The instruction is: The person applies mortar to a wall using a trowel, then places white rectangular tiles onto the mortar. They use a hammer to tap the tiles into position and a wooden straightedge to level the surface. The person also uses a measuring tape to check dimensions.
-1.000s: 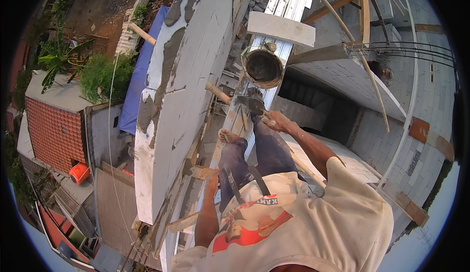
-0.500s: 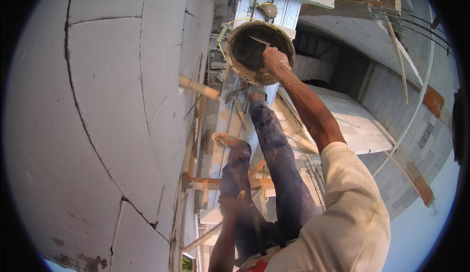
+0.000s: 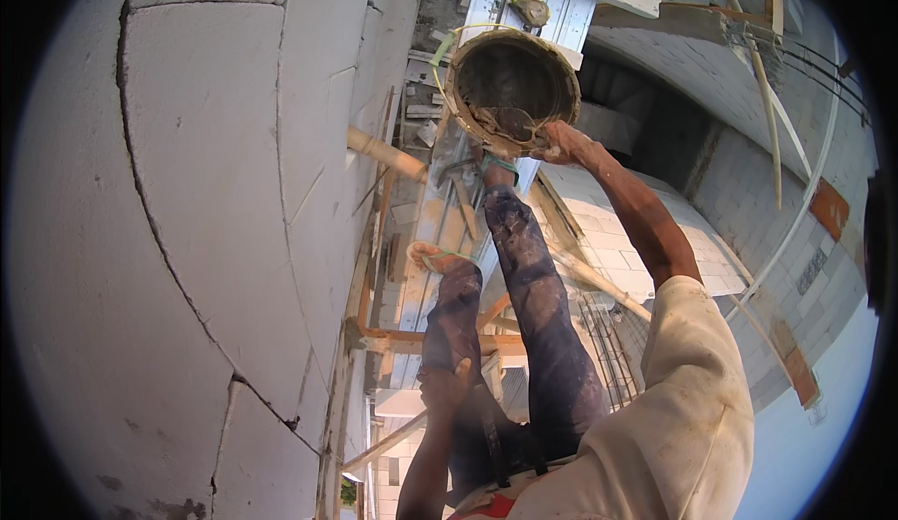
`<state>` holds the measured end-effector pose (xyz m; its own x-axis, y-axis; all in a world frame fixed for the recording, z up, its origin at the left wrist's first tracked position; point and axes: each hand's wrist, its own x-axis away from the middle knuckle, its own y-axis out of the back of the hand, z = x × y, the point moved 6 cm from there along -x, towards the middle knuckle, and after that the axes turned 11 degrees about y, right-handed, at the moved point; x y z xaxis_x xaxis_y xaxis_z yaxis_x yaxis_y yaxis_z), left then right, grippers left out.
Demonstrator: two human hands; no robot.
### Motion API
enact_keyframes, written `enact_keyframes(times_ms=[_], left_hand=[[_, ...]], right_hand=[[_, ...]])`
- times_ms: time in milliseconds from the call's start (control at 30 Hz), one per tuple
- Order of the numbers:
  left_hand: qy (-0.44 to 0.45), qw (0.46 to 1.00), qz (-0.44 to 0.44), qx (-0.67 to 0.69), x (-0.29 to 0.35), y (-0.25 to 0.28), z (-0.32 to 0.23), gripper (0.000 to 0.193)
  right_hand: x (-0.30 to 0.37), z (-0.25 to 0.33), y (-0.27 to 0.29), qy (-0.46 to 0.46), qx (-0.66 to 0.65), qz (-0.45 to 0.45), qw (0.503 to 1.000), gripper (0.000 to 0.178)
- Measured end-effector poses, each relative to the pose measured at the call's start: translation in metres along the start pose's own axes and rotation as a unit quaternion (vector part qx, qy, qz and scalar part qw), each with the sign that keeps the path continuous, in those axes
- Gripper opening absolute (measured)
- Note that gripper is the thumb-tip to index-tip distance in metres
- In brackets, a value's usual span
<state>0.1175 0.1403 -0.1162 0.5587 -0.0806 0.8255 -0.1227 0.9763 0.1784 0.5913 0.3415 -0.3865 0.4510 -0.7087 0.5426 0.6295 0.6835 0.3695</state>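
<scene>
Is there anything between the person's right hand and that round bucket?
No, nothing visible. The right hand already reaches the near rim of the bucket and seems to touch it, with a tool down in the wet mortar. The left hand rests far off on the left knee.

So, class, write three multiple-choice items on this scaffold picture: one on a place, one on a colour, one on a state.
1. Where is the right hand?
A. at the rim of the bucket
B. on the block wall
C. on the knee

2. What colour is the sandal strap?
A. red
B. green
C. black

3. What is in the bucket?
A. clear water
B. only a little mortar
C. heaped bricks

Answers: 1 A, fingers reach the rim. 2 B, the strap is green. 3 B, the inside is mostly bare.
</scene>
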Motion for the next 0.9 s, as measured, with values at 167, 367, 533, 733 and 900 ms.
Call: enact_keyframes(times_ms=[167,367,533,733,900], left_hand=[[-0.025,0.999,-0.023,0.005,-0.004,0.007,0.004,0.119],[-0.086,0.988,-0.01,0.127,-0.005,0.016,0.027,0.106],[-0.229,0.942,-0.012,0.243,-0.014,0.02,0.063,0.09],[-0.31,0.877,-0.057,0.363,-0.016,0.03,0.11,0.058],[-0.299,0.832,-0.025,0.467,0.003,0.038,0.17,0.055]], right_hand=[[0.043,0.018,0.019,0.024,-0.123,-0.147,0.981,0.041],[0.104,0.165,0.031,-0.116,-0.215,-0.127,0.961,0.052],[0.159,0.402,0.057,0.041,-0.234,-0.143,0.961,0.047],[0.199,0.622,0.038,0.299,-0.019,-0.129,0.945,0.036],[0.188,0.735,-0.011,0.421,0.204,-0.11,0.877,0.037]])
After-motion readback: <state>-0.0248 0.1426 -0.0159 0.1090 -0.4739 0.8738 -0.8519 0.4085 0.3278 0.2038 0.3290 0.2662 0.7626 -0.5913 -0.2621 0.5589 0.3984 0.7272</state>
